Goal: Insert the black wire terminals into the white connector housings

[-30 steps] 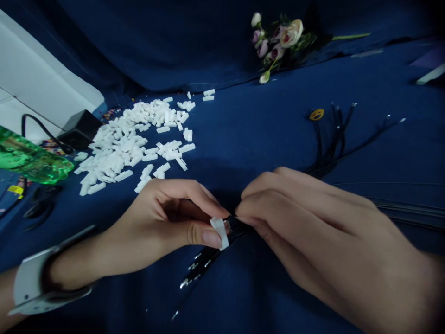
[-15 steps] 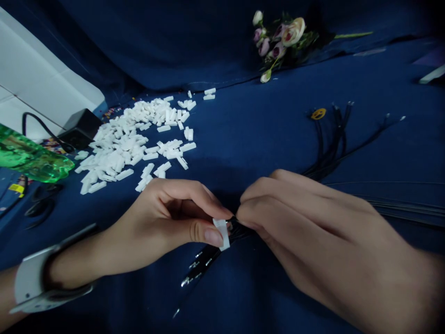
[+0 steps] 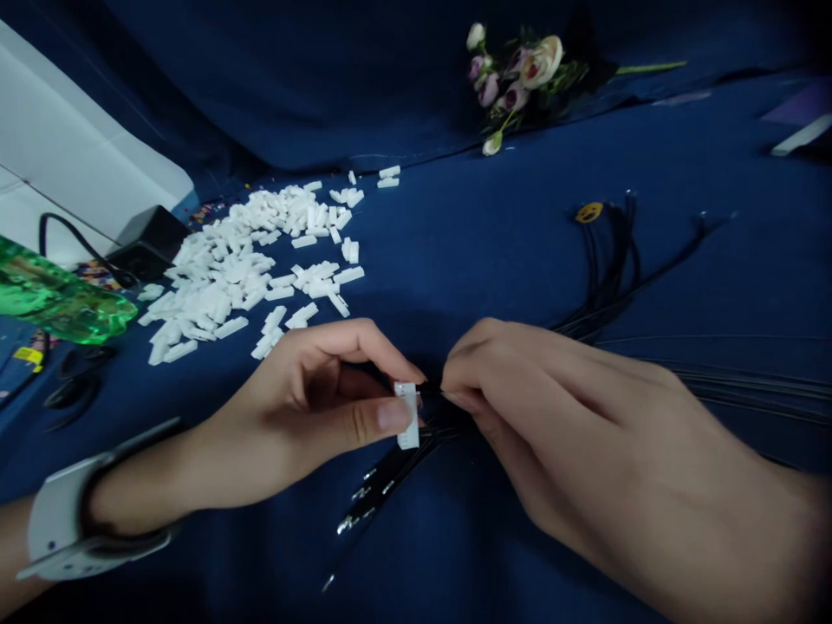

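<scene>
Between thumb and fingers, my left hand [image 3: 325,407] pinches a small white plastic connector housing [image 3: 407,418], held almost upright. Just to its right, my right hand [image 3: 552,416] is closed on a thin black wire [image 3: 430,389], whose near end meets the upper part of the housing. How deep the wire sits in it I cannot tell. Below the hands lie several black wires [image 3: 377,485] with shiny metal terminals, pointing toward the lower left. More of the wire bundle [image 3: 611,277] fans out beyond my right hand.
A heap of white connector housings [image 3: 227,260] spreads over the blue cloth at left. Beside it are a green bottle [image 3: 65,295] and a black box-shaped adapter [image 3: 152,243] with a cable. Artificial flowers [image 3: 520,78] lie at the back. An orange tag [image 3: 588,212] is by the wires.
The connector housing in my left hand has risen slightly and turned more upright. My right hand has shifted a little left, and the far wire ends have moved left too.
</scene>
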